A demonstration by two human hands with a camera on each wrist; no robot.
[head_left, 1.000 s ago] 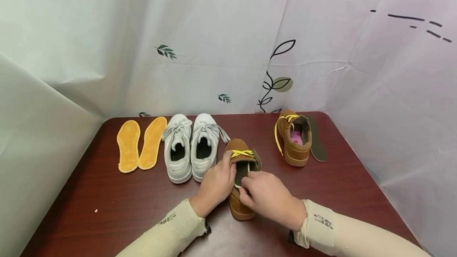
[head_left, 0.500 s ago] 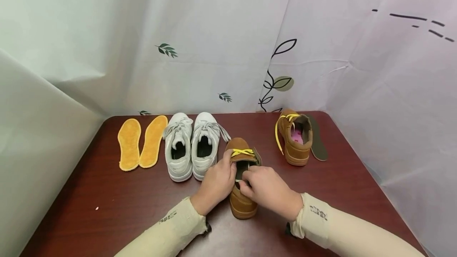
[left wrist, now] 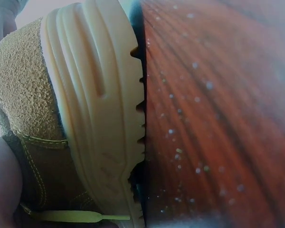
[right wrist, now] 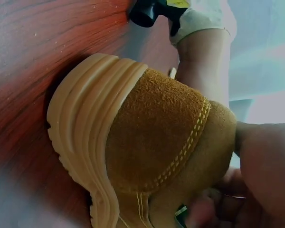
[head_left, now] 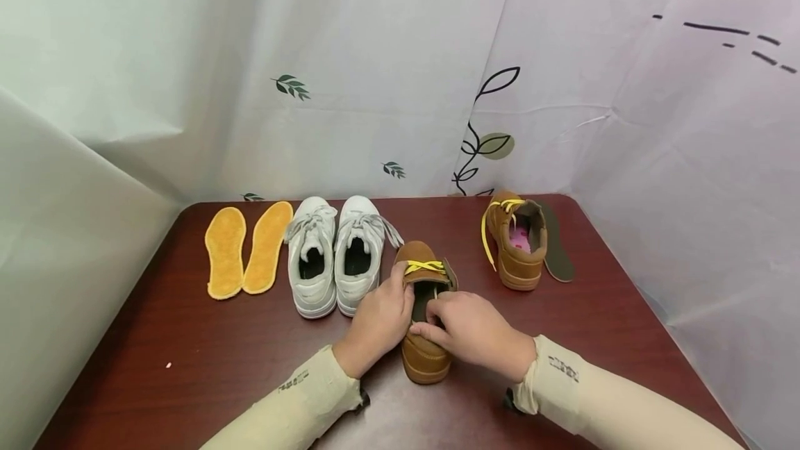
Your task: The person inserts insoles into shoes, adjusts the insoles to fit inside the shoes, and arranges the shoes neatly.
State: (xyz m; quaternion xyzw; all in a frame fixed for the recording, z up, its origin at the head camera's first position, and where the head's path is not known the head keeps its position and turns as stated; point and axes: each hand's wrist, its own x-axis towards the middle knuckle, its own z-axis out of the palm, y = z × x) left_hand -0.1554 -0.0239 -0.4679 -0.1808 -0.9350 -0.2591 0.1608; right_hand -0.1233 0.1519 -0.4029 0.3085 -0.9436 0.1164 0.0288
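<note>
From my end I see a dark red, wood-grained desk point(head_left: 219, 373) with rounded far corners and a pale sheen toward me. A creased whitish sheet point(head_left: 375, 33) closes in its back and sides, printed with leaf sprigs and black strokes. On the left lie two orange-yellow insoles point(head_left: 225, 255), then two white sneakers point(head_left: 314, 297) side by side; at far right a tan shoe point(head_left: 520, 269) stands beside an olive insole point(head_left: 556, 245).

The near brown shoe point(head_left: 425, 363) sits sole down at the front middle, toe pointing away from me, just right of the sneakers. Both forearms reach in from the lower corners in cream sleeves point(head_left: 306, 401). My left hand point(head_left: 381, 318) is clamped on the shoe's left side, near the yellow laces point(head_left: 425, 268). My right hand point(head_left: 471, 328) comes over the right edge, bent fingers dipped into the mouth, thumb across the heel collar. I cannot tell whether those fingers grip anything inside.
</note>
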